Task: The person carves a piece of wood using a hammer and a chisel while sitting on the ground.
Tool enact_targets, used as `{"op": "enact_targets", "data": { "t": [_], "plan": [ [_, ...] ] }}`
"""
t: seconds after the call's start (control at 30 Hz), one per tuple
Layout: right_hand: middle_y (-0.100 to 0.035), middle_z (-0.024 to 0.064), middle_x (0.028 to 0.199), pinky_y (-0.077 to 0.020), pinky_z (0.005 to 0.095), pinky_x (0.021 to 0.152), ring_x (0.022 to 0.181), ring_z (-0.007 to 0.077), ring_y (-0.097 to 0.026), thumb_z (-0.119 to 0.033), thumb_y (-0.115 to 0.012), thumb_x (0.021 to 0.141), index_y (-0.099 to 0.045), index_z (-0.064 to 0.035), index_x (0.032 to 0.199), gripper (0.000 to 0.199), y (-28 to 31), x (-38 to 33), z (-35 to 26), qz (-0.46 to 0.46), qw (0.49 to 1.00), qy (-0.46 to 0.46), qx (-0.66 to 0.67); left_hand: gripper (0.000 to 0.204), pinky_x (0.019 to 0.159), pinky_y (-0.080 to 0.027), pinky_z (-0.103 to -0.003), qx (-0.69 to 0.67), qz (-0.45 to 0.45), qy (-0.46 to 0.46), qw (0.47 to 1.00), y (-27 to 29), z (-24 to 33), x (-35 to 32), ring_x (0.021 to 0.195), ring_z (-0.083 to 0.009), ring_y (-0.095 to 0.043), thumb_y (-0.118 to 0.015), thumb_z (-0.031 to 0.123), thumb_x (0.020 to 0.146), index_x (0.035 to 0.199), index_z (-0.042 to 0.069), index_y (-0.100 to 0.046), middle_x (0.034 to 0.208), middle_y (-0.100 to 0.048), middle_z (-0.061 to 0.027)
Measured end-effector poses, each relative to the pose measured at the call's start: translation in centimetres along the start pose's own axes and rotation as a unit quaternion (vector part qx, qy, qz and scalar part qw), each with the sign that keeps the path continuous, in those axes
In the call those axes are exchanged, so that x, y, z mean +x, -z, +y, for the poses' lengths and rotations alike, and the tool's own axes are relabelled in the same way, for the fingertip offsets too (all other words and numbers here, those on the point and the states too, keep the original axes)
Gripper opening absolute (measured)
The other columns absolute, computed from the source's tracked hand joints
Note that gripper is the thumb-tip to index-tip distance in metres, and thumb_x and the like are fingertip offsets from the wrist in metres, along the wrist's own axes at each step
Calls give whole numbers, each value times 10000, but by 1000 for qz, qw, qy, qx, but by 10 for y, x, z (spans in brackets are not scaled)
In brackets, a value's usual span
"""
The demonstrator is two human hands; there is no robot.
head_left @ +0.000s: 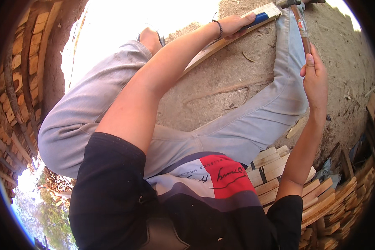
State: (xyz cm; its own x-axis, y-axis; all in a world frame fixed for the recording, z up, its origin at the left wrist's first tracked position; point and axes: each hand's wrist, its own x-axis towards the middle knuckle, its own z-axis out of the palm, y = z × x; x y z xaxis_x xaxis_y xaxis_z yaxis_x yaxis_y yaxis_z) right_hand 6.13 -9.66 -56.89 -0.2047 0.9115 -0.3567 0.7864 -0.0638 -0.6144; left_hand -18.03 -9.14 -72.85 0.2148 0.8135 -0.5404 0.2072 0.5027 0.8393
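Note:
My left hand (236, 26) is closed around a long pale wooden plank (212, 51) near its far end. A dark blue bar-shaped piece (258, 19) lies along the plank under my left thumb; I cannot make out its kind. On the right, my right hand (316, 81) grips the lower end of a hammer (301, 26) by its brown wooden handle. The hammer's dark head is at the top edge, just beyond the plank's end and apart from it as far as I can see.
My legs in grey trousers (233, 116) spread around the plank on bare earth (221, 91). Stacked cut wood pieces (275, 166) stand at the lower right. A tall wall of stacked timber (18, 79) rises on the left. Strong sunlight whitens the ground at the top.

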Motion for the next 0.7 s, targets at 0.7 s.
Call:
{"op": "enact_targets", "data": {
  "t": [0.7],
  "plan": [
    [-456, -25, 639, -378, 244, 575, 594, 59, -430, -248, -417, 1016, -506, -143, 1383, 392, -20, 0, 15, 15, 999, -32, -37, 765, 446, -306, -241, 46, 14, 18, 999, -10, -23, 25, 469, -82, -399, -326, 818, 827, 752, 91, -553, 572, -449, 10]
  ]
}}
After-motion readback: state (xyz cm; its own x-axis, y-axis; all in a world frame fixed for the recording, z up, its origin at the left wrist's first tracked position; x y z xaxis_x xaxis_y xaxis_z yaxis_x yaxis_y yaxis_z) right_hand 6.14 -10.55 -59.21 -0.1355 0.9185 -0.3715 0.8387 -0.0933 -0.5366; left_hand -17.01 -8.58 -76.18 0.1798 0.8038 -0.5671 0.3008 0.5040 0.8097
